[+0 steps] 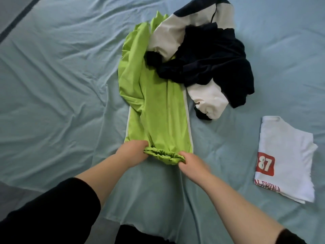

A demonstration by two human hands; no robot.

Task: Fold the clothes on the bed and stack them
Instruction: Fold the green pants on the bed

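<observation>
Left hand [133, 152] and right hand [191, 164] grip the gathered waistband [163, 155] at its 2 ends, probably to draw the green trousers [158, 106] flat. They lie mid-bed [61, 85], far end under the dark-and-white top [207, 67]. 1 folded white shirt [284, 155] waits by the right edge.

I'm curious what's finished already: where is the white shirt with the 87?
The white shirt lies folded on the right of the head view, alone on the sheet, nearer than the dark pile and right of the green pants.
</observation>
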